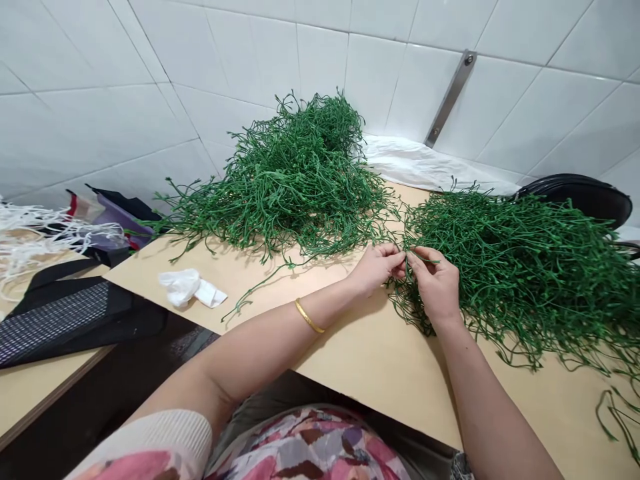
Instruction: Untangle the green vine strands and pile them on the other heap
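Observation:
Both hands meet over the table between two heaps of thin green stems. My left hand (379, 268), on the arm with a gold bangle (309, 316), pinches a green stem. Close beside it, thumbs nearly touching, my right hand (436, 283) grips a green stem (425, 260) whose end sticks out past the fingers. The left heap (305, 173) rises high against the wall behind my left hand. The right heap (520, 267) spreads flatter beyond my right hand. One loose branching stem (260, 285) lies to the left of my left hand.
Crumpled white tissue (187, 288) lies on the tan table (370, 353). A white cloth (425, 160) and a black round-edged object (575, 197) are at the back. At left are white strands (45, 230) and a black mesh bag (65, 320). A metal bracket (451, 99) is fixed to the tiled wall.

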A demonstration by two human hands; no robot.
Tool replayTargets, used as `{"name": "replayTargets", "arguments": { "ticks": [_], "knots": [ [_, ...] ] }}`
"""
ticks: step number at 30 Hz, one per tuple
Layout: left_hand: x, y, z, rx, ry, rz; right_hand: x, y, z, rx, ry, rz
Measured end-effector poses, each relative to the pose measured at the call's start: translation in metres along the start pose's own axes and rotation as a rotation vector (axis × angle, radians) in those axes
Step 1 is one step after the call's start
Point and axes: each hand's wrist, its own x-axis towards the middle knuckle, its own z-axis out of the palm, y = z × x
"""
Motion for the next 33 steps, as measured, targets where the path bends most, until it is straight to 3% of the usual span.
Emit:
{"name": "replayTargets", "arguments": {
  "ticks": [5,8,14,18,21,27,33],
  "knots": [
    [-0.001,0.002,0.002,0.027,0.038,-0.038,0.000,0.000,0.001,0.098,0.025,-0.025],
    [0.000,0.000,0.001,-0.006,0.089,-0.058,-0.001,-0.004,0.004,0.182,0.014,0.063],
    [0.001,-0.004,0.000,0.061,0.074,0.048,-0.002,-0.007,0.004,0.214,-0.001,0.108],
    [-0.001,0.004,0.001,-0.066,0.108,-0.005,-0.001,-0.008,0.002,0.222,-0.047,0.129],
    [-0.001,0.010,0.000,-0.189,0.069,-0.103,-0.001,-0.009,0.002,0.230,-0.063,0.148],
    [-0.001,0.012,-0.001,-0.267,-0.019,-0.155,0.001,-0.011,0.004,0.345,0.066,0.184],
    [0.001,0.008,-0.003,-0.197,-0.003,-0.136,-0.001,-0.012,0.002,-0.016,0.063,-0.039]
  ]
}}
